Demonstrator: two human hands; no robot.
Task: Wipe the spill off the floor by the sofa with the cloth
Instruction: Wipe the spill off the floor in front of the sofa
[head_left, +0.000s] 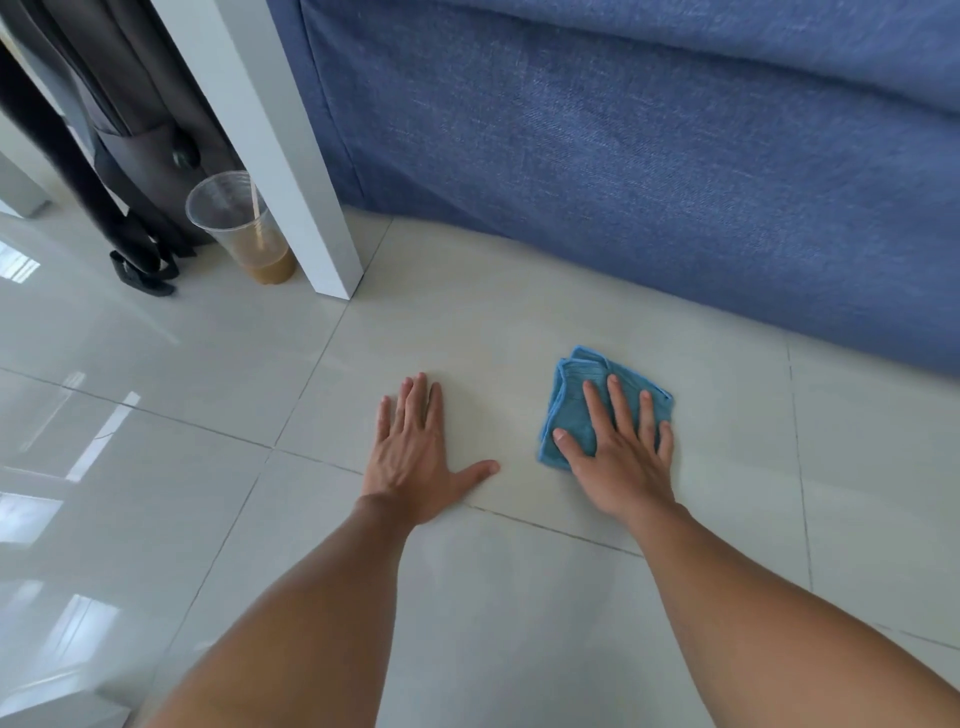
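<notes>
Two bare forearms reach forward from the bottom edge toward a pale, glossy tiled floor (493, 623). The left hand (415, 457) lies flat on the bare tile, fingers (410, 410) spread open and holding nothing, as if bracing the body. Just beside it, the right hand (623, 457) presses palm-down on a folded blue cloth (571, 410); its fingers are stretched out flat over the cloth and not curled around it. The cloth sits on the tile, near the base of the sofa (675, 182), a blue fabric front that fills the upper right.

No wet patch or stain shows on the tile around the cloth, so the spill is either beneath it or already lifted; glare makes this hard to judge. The wiping seems well underway or close to finished.

Farther back on the left stands a white leg (291, 171), and behind it a clear plastic cup (244, 234) with a straw and a little brown drink at the bottom.
</notes>
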